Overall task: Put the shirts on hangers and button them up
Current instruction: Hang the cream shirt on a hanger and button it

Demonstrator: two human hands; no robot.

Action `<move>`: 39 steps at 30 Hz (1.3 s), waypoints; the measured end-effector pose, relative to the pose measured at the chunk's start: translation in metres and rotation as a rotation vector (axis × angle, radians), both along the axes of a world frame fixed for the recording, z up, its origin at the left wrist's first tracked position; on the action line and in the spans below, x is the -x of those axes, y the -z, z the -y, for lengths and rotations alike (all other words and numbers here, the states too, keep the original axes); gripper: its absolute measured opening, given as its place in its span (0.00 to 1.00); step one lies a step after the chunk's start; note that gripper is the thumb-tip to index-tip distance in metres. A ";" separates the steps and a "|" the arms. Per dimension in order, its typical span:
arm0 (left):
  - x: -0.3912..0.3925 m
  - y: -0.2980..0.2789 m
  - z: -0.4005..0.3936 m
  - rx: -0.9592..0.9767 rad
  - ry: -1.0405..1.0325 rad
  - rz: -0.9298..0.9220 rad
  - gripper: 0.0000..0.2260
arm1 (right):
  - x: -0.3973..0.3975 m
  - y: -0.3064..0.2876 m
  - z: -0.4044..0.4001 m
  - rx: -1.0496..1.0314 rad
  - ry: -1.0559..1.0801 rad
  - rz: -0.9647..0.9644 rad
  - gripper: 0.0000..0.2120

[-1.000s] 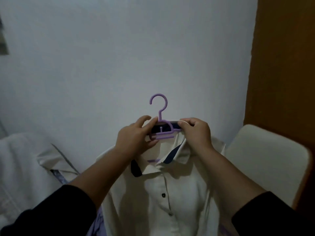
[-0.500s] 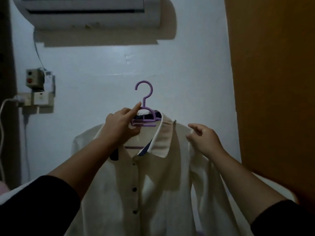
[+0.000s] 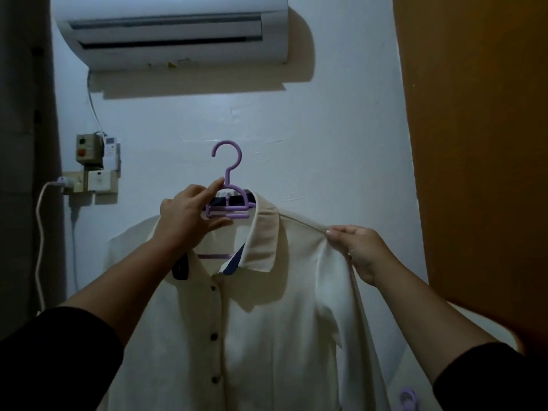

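Observation:
A cream shirt (image 3: 267, 336) with dark buttons and a navy inner collar hangs on a purple hanger (image 3: 228, 188), held up in front of a white wall. My left hand (image 3: 189, 218) grips the hanger just below its hook, thumb under the bar and forefinger up along the neck. Out to the right, my right hand (image 3: 358, 250) pinches the shirt's shoulder seam and pulls it taut. The front placket is closed by several buttons; the collar's top stands open. The hanger's arms are hidden inside the shirt.
An air conditioner (image 3: 175, 31) is mounted high on the wall. A switch box and socket with a white cable (image 3: 95, 170) sit at the left. A brown door or panel (image 3: 480, 143) fills the right side. Another purple hanger's tip (image 3: 407, 400) shows at the bottom right.
The view tilted up as the shirt was lifted. My right hand left the collar, moved out to the shirt's right shoulder and now pinches the seam. My left hand kept hold of the hanger.

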State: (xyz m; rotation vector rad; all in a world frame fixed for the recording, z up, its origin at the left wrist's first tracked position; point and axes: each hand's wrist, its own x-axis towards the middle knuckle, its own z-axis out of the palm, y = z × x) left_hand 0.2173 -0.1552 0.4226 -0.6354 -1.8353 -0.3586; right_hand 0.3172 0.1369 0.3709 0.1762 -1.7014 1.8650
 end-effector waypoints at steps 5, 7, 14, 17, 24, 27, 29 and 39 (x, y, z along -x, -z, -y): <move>0.003 0.008 0.003 -0.023 -0.063 0.043 0.35 | 0.008 0.003 0.004 0.164 0.121 -0.038 0.04; 0.005 0.012 0.000 -0.020 -0.080 0.040 0.35 | 0.011 0.004 0.006 0.124 0.177 -0.043 0.04; 0.015 0.024 0.002 -0.037 -0.095 0.064 0.35 | 0.015 0.010 -0.006 0.031 -0.019 0.187 0.15; 0.020 0.028 0.011 -0.055 -0.095 0.105 0.35 | 0.017 0.017 -0.011 0.037 -0.178 0.144 0.14; 0.014 0.039 0.029 -0.084 -0.122 0.137 0.34 | 0.033 0.024 0.003 -0.099 0.106 0.045 0.04; 0.010 0.039 0.035 -0.095 -0.091 0.129 0.33 | 0.050 0.025 0.003 0.076 0.118 0.008 0.07; 0.008 0.038 0.037 -0.078 -0.082 0.127 0.33 | 0.062 0.024 0.004 0.177 0.131 0.029 0.08; 0.008 0.039 0.034 -0.102 -0.253 0.090 0.33 | 0.077 0.019 0.032 -0.042 0.264 0.099 0.13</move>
